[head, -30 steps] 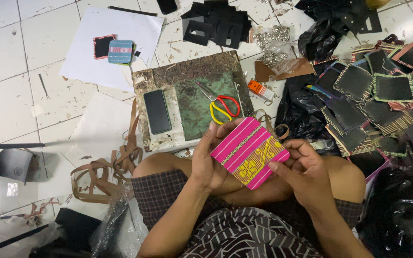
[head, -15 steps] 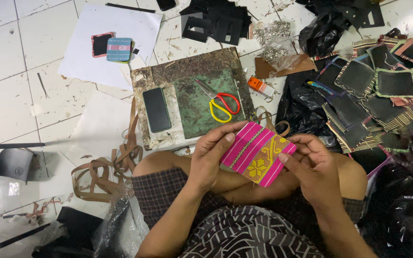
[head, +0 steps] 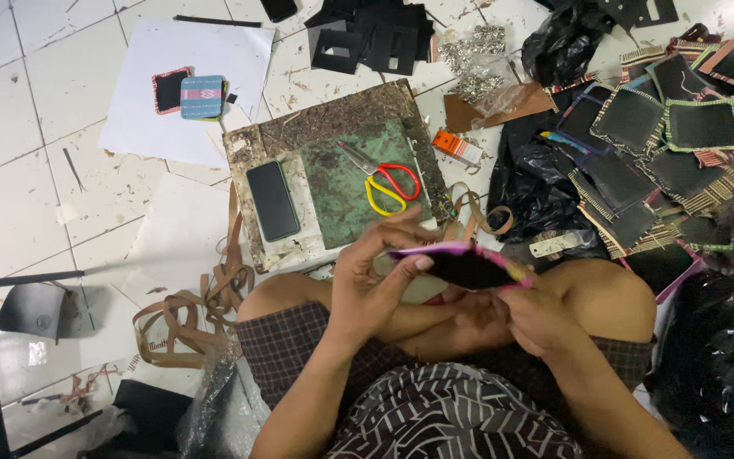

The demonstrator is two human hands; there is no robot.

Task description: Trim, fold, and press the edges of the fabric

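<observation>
A flat woven pouch [head: 465, 263], pink-edged with a dark inner face showing, is held nearly edge-on above the person's lap, pinched between both hands, slightly blurred.

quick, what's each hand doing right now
Left hand: shut on the pink woven pouch, fingertips pinching its near edge.
Right hand: shut on the same pouch from below, at its far end.

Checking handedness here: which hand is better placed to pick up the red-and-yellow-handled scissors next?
Probably the left hand: it sits just below the red-and-yellow-handled scissors, while the right hand lies farther off, supporting the pink woven pouch.
</observation>
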